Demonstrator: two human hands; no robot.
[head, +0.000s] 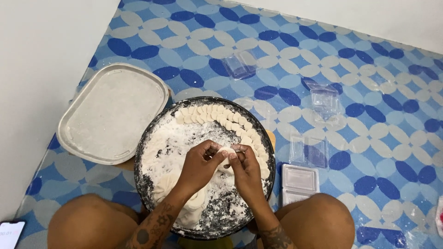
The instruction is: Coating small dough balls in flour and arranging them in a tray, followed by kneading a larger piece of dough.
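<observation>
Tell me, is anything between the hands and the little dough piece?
Nothing visible is. The left hand and right hand both pinch the small dough piece directly with their fingertips, above the floured round pan.

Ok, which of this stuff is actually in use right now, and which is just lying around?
In use:
left hand and right hand, pinching a small dough piece
round dark pan, floured
row of shaped dough pieces along its rim
dough lump

Lying about:
floured white tray
clear plastic boxes
white lidded box
phone
</observation>
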